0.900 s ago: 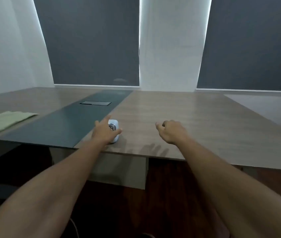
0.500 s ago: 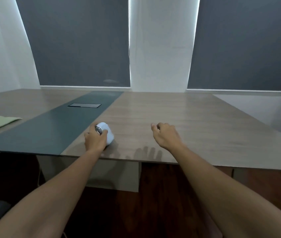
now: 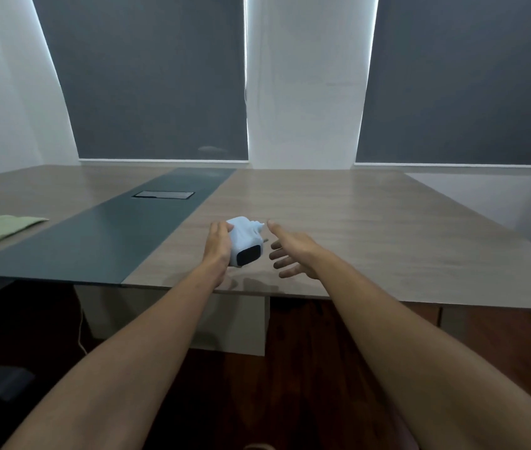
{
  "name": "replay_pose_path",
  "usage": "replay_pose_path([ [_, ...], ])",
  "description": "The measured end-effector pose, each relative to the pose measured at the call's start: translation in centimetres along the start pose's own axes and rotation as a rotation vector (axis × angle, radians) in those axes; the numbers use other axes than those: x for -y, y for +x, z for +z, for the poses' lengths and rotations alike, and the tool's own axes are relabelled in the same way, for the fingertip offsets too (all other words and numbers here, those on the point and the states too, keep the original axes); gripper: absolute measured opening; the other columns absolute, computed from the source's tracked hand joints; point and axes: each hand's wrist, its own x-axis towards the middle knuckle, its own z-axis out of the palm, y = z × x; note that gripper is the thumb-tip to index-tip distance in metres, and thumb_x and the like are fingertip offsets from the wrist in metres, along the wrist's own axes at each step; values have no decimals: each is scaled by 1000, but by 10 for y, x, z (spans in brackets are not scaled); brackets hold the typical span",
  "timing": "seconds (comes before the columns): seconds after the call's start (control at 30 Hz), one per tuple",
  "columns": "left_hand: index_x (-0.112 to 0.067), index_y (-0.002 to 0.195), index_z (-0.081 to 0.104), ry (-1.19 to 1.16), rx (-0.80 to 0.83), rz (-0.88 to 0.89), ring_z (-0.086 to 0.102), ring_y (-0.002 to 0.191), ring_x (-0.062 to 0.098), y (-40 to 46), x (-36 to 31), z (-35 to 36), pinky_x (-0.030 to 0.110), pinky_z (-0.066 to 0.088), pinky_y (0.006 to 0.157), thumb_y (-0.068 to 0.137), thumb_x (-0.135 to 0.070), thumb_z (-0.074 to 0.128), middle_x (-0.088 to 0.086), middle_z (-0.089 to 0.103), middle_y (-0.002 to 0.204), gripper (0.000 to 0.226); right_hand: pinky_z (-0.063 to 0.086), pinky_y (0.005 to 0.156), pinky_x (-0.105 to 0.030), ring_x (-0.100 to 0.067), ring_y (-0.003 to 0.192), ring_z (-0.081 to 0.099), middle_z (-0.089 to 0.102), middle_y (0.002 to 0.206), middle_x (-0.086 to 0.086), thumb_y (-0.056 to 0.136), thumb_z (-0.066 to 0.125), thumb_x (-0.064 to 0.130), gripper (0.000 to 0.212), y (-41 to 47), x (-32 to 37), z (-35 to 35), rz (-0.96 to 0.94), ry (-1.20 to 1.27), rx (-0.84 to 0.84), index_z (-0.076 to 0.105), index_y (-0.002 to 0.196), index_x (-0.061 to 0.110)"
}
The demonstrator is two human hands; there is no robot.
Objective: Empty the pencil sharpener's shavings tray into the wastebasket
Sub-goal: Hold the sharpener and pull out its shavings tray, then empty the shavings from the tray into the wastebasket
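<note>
The left hand [image 3: 217, 246] has its fingers curled around the left flank of the pencil sharpener [image 3: 244, 243], thumb up near its top, so the pale blue body is clasped and tipped, its dark tray window turned toward the camera. The right hand [image 3: 291, 254] hangs just right of the sharpener with fingers spread and loose, palm facing the sharpener, touching nothing. The sharpener thus lies between the two hands, against the left and a small gap from the right fingertips. Its long axis runs away from the viewer and slightly left. The right hand is the free one and looks best placed to draw out the tray. The sharpener sits above the table [image 3: 387, 241], near its front edge. No wastebasket shows.
</note>
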Motion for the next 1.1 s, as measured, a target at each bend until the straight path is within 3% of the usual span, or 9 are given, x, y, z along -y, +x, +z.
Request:
replay_pose_path([
  [0.13,-16,111,51,4,100,36,57,93,30,-8,-3,14,40,46,73,87,-32,38,22,60,122,32,59,73,-38,-25,90,66,67,109,-11,90,48,66,67,4,-3,-2,-1,79,48,62,120,8],
  [0.2,-13,115,53,-3,140,40,58,93,30,-10,-4,21,41,47,75,87,-32,38,23,60,122,37,60,76,-39,-24,90,67,68,115,-11,90,54,62,63,5,-6,-4,-3,132,63,61,125,10],
  [0.4,-18,100,52,39,170,107,57,86,27,-15,-6,30,36,45,70,89,-28,39,13,60,104,20,59,77,-38,-29,104,66,66,125,-17,91,63,51,59,6,-16,-20,12,304,96,61,128,6],
  [0.6,-22,98,52,124,156,177,53,81,22,-7,-7,27,31,42,62,91,-27,40,5,56,97,15,59,68,-35,-29,82,66,65,98,-16,92,68,36,30,11,-26,-55,0,475,-51,63,99,6],
  [0.7,-24,96,51,186,155,232,53,74,16,-2,-3,24,28,40,56,90,-25,43,3,56,97,10,62,68,-35,-32,81,68,65,107,-21,87,74,29,43,12,-35,-73,-38,484,-151,64,113,-3],
  [0.8,-26,114,53,255,119,298,57,84,17,3,9,33,28,45,65,87,-23,53,2,58,107,27,63,79,-36,-35,95,72,69,120,-24,79,82,20,47,12,-50,-86,-92,453,-212,66,114,-6],
  [0.93,-28,122,51,474,33,395,59,96,23,4,25,42,26,43,79,81,-21,64,5,57,115,43,60,89,-43,-37,106,72,69,117,-27,70,87,5,56,8,-67,-92,-141,445,-276,63,118,-8],
  [1.1,-37,125,48,658,59,422,55,92,23,-3,44,51,28,42,79,82,-25,66,8,47,116,48,61,89,-45,-34,104,72,71,112,-21,62,91,1,62,-1,-80,-100,-140,344,-284,64,117,-5],
])
